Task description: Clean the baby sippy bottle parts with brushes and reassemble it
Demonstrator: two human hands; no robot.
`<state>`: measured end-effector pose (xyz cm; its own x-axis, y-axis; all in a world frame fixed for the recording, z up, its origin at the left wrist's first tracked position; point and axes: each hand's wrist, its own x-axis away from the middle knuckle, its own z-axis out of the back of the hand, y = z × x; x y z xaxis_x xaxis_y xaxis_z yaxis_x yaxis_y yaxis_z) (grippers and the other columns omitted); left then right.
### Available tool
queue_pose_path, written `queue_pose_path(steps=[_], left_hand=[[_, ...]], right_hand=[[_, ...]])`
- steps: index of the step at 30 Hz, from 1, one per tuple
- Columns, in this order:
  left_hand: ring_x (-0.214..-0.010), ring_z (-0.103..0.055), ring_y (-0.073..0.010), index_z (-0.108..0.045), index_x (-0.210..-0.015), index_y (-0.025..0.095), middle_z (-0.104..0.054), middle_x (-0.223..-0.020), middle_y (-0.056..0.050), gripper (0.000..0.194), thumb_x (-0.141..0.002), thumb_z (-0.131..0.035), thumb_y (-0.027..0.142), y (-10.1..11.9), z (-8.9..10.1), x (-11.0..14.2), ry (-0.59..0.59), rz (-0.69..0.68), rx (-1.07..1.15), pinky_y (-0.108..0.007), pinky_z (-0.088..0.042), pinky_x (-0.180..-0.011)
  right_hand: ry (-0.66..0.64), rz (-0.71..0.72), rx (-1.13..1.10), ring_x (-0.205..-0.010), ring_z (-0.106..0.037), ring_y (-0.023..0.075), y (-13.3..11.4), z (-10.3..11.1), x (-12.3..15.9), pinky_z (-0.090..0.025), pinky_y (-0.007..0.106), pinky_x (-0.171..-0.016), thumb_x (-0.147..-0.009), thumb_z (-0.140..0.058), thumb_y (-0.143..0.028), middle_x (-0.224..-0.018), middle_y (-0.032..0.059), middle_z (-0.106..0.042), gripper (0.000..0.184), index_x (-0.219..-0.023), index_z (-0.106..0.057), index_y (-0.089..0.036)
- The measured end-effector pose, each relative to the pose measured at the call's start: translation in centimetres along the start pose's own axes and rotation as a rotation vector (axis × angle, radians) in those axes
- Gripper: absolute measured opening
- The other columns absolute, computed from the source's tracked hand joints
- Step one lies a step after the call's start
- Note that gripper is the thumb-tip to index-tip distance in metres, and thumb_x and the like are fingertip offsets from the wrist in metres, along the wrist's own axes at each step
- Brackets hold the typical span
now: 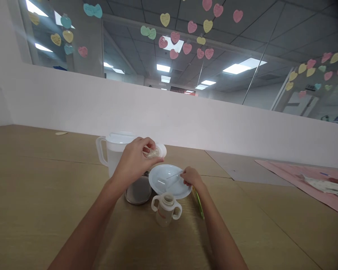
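Observation:
My left hand (138,155), closed, grips a bottle top (161,150) with a white ring and a clear, ridged part. It is held tilted above the rim of a white bowl (159,170). Pinched in my right hand (192,177) is a thin, whitish straw-like stick (174,175), angled down into the bowl. In front of the bowl stands a clear baby bottle (165,213) with two white handles and an uncovered mouth. Beneath my right wrist lies a slim green and yellow handle (199,205), partly hidden.
Behind my left hand stands a white lidded pitcher (112,153). A round metal container (139,191) sits left of the bowl. On the right are a grey mat (242,170) and a pink cloth (287,176) with items on it. A white wall (81,101) borders the wooden table (45,195).

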<state>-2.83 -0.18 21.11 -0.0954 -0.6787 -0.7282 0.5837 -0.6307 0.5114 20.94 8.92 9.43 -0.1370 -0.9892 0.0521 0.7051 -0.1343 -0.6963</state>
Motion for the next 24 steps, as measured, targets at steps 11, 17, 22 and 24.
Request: queue_pose_path(steps=[11, 17, 22, 24], left_hand=[[-0.066, -0.056, -0.0156, -0.058, -0.081, 0.019, -0.058, -0.078, 0.0, 0.023, -0.067, -0.065, 0.035, 0.8, -2.6, 1.1, -0.213, -0.079, -0.098, -0.024, -0.042, -0.058], [-0.077, -0.058, -0.0156, -0.055, -0.105, 0.022, -0.059, -0.094, -0.003, 0.03, -0.082, -0.052, 0.04, 1.0, -3.9, 1.7, -0.155, -0.324, -0.141, -0.023, -0.043, -0.063], [-0.068, -0.059, -0.0129, -0.059, -0.077, 0.019, -0.064, -0.076, -0.001, 0.021, -0.085, -0.05, 0.036, 0.3, -4.0, 1.5, -0.153, -0.224, 0.207, -0.022, -0.046, -0.063], [-0.058, -0.059, -0.0114, -0.058, -0.073, 0.017, -0.064, -0.067, 0.0, 0.022, -0.083, -0.053, 0.037, 0.1, -4.3, 1.5, -0.175, -0.115, 0.385, -0.021, -0.046, -0.054]], right_hand=[[-0.24, 0.493, -0.714, -0.048, -0.053, 0.0114, -8.6, 1.5, 8.8, -0.04, 0.019, -0.036, -0.084, -0.028, -0.065, -0.07, 0.0033, -0.058, 0.058, -0.1, -0.054, -0.016], [0.046, 0.482, -1.008, -0.038, -0.031, 0.004, -10.5, 0.8, 11.4, -0.023, 0.013, -0.031, -0.079, -0.049, -0.051, -0.057, -0.006, -0.041, 0.031, -0.082, -0.05, -0.019], [-0.096, 0.416, -1.095, -0.037, -0.022, 0.0025, -10.4, 1.1, 11.1, -0.01, 0.011, -0.033, -0.075, -0.053, -0.051, -0.052, -0.0085, -0.033, 0.032, -0.081, -0.046, -0.02], [-0.089, 0.411, -1.055, -0.035, -0.021, 0.0027, -10.4, 1.2, 11.1, -0.008, 0.011, -0.034, -0.076, -0.05, -0.052, -0.049, -0.0085, -0.034, 0.032, -0.08, -0.045, -0.02]])
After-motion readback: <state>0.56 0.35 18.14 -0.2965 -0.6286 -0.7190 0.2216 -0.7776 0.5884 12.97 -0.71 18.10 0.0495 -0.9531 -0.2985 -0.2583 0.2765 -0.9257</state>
